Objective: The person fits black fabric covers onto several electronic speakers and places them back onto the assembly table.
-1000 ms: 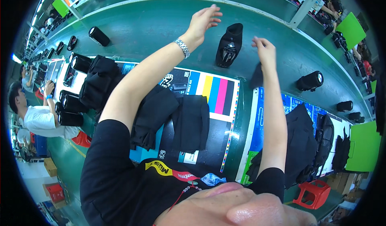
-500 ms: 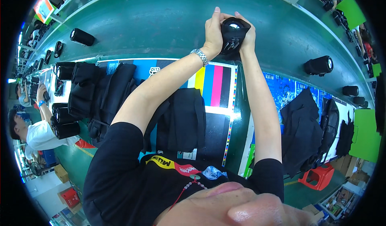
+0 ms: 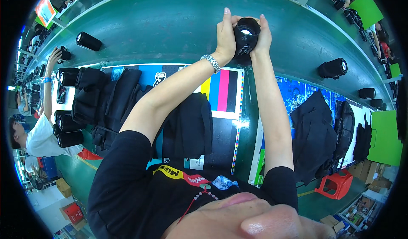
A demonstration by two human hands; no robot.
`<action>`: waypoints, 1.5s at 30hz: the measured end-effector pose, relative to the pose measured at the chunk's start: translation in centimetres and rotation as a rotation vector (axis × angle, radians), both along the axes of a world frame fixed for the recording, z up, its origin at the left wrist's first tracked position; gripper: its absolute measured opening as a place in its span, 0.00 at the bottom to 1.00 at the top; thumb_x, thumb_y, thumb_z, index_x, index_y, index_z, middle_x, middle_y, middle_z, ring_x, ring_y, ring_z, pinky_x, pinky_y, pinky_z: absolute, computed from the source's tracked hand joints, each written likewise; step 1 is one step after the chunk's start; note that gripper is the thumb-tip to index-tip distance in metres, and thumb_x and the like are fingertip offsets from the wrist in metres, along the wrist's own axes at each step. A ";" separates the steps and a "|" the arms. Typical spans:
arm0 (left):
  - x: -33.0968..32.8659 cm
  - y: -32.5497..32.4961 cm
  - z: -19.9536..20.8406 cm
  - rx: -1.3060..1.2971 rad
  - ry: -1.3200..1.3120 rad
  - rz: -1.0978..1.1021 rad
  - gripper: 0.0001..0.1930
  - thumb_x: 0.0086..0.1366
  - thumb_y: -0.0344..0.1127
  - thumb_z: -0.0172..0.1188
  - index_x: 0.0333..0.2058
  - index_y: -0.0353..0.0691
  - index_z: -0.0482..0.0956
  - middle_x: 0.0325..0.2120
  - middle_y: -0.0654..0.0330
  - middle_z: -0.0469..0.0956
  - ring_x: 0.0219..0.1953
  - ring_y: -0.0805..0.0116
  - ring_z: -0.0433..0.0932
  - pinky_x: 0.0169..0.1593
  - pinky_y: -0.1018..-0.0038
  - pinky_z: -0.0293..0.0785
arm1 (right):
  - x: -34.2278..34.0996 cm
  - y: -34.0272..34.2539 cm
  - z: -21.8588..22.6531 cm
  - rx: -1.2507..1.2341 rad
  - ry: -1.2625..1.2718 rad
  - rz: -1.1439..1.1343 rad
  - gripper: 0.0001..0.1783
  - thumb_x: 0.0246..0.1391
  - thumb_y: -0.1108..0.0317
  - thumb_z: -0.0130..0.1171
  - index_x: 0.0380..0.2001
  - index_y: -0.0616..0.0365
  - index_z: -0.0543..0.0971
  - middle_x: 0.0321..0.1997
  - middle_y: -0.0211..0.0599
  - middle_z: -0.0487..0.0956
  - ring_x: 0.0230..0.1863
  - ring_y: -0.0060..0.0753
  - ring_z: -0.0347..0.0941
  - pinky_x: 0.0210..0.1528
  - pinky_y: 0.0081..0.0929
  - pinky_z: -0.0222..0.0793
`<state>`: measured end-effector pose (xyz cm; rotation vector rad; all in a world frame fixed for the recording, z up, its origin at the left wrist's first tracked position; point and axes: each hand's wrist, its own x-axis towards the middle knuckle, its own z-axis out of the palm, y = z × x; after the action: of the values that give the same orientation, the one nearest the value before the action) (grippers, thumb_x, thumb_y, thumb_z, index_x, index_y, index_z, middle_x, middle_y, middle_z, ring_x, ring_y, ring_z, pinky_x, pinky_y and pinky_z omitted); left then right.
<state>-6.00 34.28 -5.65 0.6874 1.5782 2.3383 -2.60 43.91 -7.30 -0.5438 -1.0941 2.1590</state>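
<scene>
Below and left of the left hand [image 3: 227, 39], white lettering [image 3: 160, 78] stands on a printed sheet [image 3: 223, 90]; farther below that hand, dark letters [image 3: 175, 173] mark the yellow patch [image 3: 163, 171] of a black shirt [image 3: 121, 177], pale letters [image 3: 195, 179] its red patch [image 3: 187, 177].

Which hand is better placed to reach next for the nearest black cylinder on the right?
Probably the right hand: it is nearer that cylinder, with the left hand beyond the held black item. Both hands cup that item, so the right would need to let go first.
</scene>
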 end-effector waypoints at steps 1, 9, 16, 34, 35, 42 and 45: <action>0.1 0.2 -0.5 0.024 0.059 -0.017 0.36 0.72 0.56 0.29 0.29 0.30 0.80 0.25 0.58 0.80 0.28 0.72 0.76 0.38 0.77 0.71 | 0.1 0.3 -0.7 -0.027 0.043 0.010 0.25 0.63 0.53 0.43 0.30 0.65 0.79 0.29 0.38 0.79 0.29 0.27 0.75 0.33 0.23 0.71; -1.3 3.2 -6.1 -0.066 0.142 0.036 0.33 0.71 0.49 0.30 0.26 0.28 0.78 0.21 0.47 0.78 0.26 0.57 0.76 0.38 0.67 0.70 | 0.2 3.5 -6.2 0.291 -0.055 -0.086 0.14 0.59 0.67 0.51 0.28 0.68 0.80 0.27 0.32 0.79 0.28 0.20 0.73 0.32 0.19 0.69; -1.5 2.8 -4.6 -0.327 0.234 0.159 0.27 0.71 0.44 0.33 0.27 0.30 0.77 0.27 0.41 0.79 0.33 0.44 0.78 0.41 0.61 0.72 | 0.0 5.3 -6.8 0.554 -0.215 -0.221 0.14 0.56 0.68 0.52 0.35 0.68 0.82 0.31 0.28 0.81 0.33 0.19 0.72 0.37 0.23 0.69; 6.1 -21.6 6.6 -0.300 0.652 -0.143 0.28 0.56 0.45 0.67 0.49 0.33 0.71 0.47 0.52 0.74 0.44 0.68 0.76 0.48 0.72 0.72 | 8.8 -18.6 10.6 0.300 -0.010 0.288 0.23 0.66 0.56 0.44 0.40 0.69 0.78 0.32 0.33 0.73 0.31 0.21 0.64 0.37 0.22 0.64; 6.2 -21.9 6.1 -0.217 0.555 -0.042 0.21 0.57 0.40 0.66 0.45 0.33 0.74 0.40 0.55 0.77 0.40 0.72 0.76 0.44 0.74 0.74 | 8.2 -19.0 10.1 0.290 0.063 0.321 0.25 0.66 0.55 0.43 0.41 0.70 0.78 0.36 0.37 0.76 0.32 0.22 0.65 0.40 0.23 0.65; 5.7 -27.6 7.5 -0.289 0.272 -0.076 0.16 0.60 0.39 0.63 0.42 0.34 0.77 0.35 0.62 0.78 0.38 0.79 0.74 0.44 0.80 0.71 | 6.9 -21.6 11.4 0.122 0.142 0.505 0.28 0.66 0.52 0.42 0.42 0.74 0.76 0.39 0.41 0.76 0.32 0.22 0.64 0.36 0.19 0.64; 7.0 -27.1 6.4 -0.311 0.373 -0.106 0.18 0.60 0.39 0.64 0.44 0.33 0.76 0.36 0.60 0.78 0.40 0.78 0.74 0.45 0.79 0.71 | 7.0 -22.0 11.7 0.108 0.151 0.499 0.30 0.65 0.49 0.44 0.42 0.74 0.76 0.38 0.40 0.75 0.33 0.23 0.64 0.38 0.19 0.64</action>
<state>0.99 7.15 0.77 1.1442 1.9456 1.9060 4.44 21.87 4.36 -0.0522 -1.3584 2.4891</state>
